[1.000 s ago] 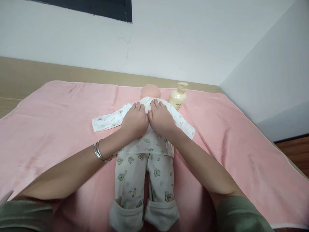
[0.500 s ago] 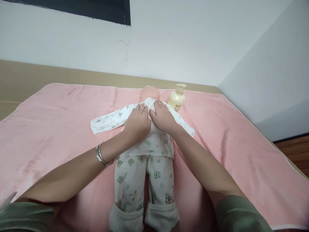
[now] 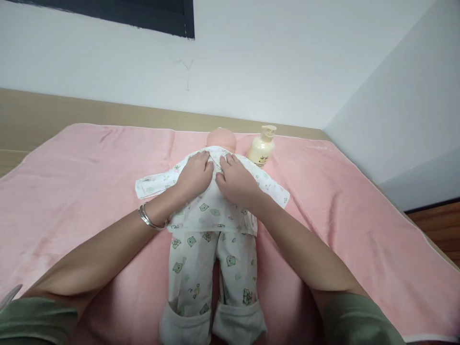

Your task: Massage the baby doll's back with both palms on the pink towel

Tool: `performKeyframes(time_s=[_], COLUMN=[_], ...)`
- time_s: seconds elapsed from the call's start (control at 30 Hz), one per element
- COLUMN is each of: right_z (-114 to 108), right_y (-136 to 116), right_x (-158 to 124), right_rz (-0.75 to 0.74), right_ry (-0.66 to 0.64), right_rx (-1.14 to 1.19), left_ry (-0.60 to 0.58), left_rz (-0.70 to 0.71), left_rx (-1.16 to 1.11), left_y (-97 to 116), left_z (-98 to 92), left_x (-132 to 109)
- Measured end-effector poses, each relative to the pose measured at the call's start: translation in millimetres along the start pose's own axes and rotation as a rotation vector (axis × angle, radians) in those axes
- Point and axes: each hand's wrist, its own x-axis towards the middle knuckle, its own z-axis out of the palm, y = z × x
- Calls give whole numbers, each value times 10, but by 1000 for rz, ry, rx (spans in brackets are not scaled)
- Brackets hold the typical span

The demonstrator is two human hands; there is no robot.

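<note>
A baby doll (image 3: 220, 139) lies on a pink towel (image 3: 79, 182), head away from me, dressed in a white printed top (image 3: 212, 211) and matching trousers (image 3: 204, 268) with grey socks. My left hand (image 3: 194, 173) and my right hand (image 3: 233, 178) rest side by side on the doll's upper back, fingers stretched flat and pointing toward the collar. Both press on the top's fabric. The left wrist wears silver bangles (image 3: 149, 221). The doll's empty-looking sleeves spread out to either side.
A cream pump bottle (image 3: 261, 147) stands on the towel just right of the doll's head. A wooden headboard edge (image 3: 72, 108) runs behind the towel, with a white wall beyond. Wooden floor (image 3: 436, 225) shows at the far right.
Both hands slid slightly back from the collar and spread a little apart on the doll's back. The top's fabric lies smoother between them.
</note>
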Motion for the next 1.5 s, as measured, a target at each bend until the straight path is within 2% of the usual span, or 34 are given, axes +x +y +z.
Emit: performKeyframes(time_s=[0.17,0.27,0.37,0.5,0.6,0.73,0.8,0.87,1.03,1.3,1.4,1.5], right_z=[0,73,72,-81,-232,-341,-299,-182,133,71,124,80], right_y=[134,111,16,-65,-31,15,2,-22,-40,1,5,-24], right_x=[143,116,49,1,19,43,42,39,35,38,37,19], right_rz=[30,55,61,5,15,94,96,67,61,22,37,17], right_ry=[5,46,15,-64,-70,72,167,208,176,340,265,205], right_rx=[169,144,68,25,114,258,234,184,125,180,150,145], left_ry=[65,93,94,116,177,219,227,237,236,243,231,216], left_rz=[93,115,89,5,-23,-23,-27,-32,4,6,14,13], left_rx=[72,23,-73,-232,-295,-326,-339,-348,-349,-350,-344,-350], left_y=[60,27,-29,-100,-134,-154,-161,-171,-207,-193,-187,-175], left_z=[116,134,122,153,213,270,283,292,305,289,282,268], left_x=[-147,-143,-76,5,12,-15,-20,-17,-2,-21,-21,-28])
